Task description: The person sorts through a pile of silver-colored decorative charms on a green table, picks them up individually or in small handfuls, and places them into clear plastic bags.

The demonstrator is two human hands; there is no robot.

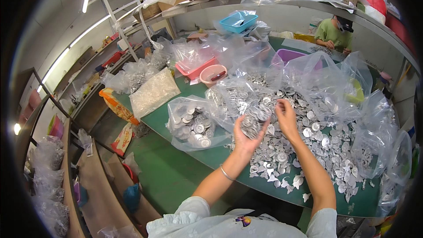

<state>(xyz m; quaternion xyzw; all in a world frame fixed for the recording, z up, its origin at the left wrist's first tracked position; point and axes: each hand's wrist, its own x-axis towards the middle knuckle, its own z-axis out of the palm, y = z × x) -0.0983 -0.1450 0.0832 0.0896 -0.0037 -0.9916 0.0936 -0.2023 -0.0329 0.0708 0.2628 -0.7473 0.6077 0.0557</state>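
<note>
My left hand (245, 139) is cupped around a blurred clump of small silver metal pieces (256, 121), held over the table. Close on its right, my right hand (286, 118) has its fingers bent together near the thumb. Whatever lies between those fingertips is too small to make out. Beneath both hands spreads a wide heap of flat silver metal pieces (346, 167), some round, some leaf-like or irregular. A clear plastic bag (194, 125) of round silver pieces lies left of my left hand. Another clear bag (233, 92) with silver pieces sits just beyond the hands.
The green table (161, 121) bears a red basket (194, 71), a pink bowl (213, 75), a purple basket (288, 55) and a flat bag of pale pieces (154, 91). A blue basket (238, 23) stands behind. Across the table sits a person in green (335, 35). Shelves line the left.
</note>
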